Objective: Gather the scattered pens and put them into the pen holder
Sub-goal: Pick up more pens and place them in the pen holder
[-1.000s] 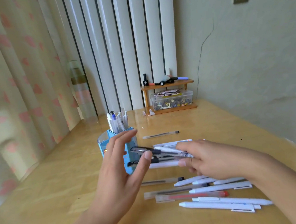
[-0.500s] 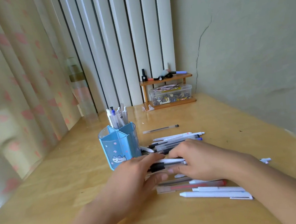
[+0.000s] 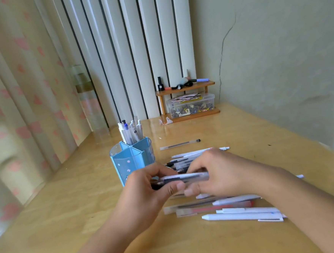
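Note:
A blue pen holder point(image 3: 132, 160) with several compartments stands on the wooden table, and several white pens point(image 3: 130, 132) stick out of its back compartment. My left hand point(image 3: 147, 191) and my right hand point(image 3: 221, 174) meet just in front and to the right of it, both gripping a small bundle of clear and dark pens point(image 3: 187, 178) held level. More pens lie scattered under and behind my hands point(image 3: 195, 154). White and red-ink pens point(image 3: 237, 214) lie nearest me. One clear pen point(image 3: 180, 144) lies apart, farther back.
A small wooden shelf point(image 3: 185, 89) with a clear box point(image 3: 190, 105) of small items stands at the back against the wall. A tall clear bottle point(image 3: 90, 104) stands at the back left by the curtain. The table edge runs along the left.
My left hand has come from in front of the holder down onto the bundle that my right hand held. Both hands now grip it together, lower and closer to me.

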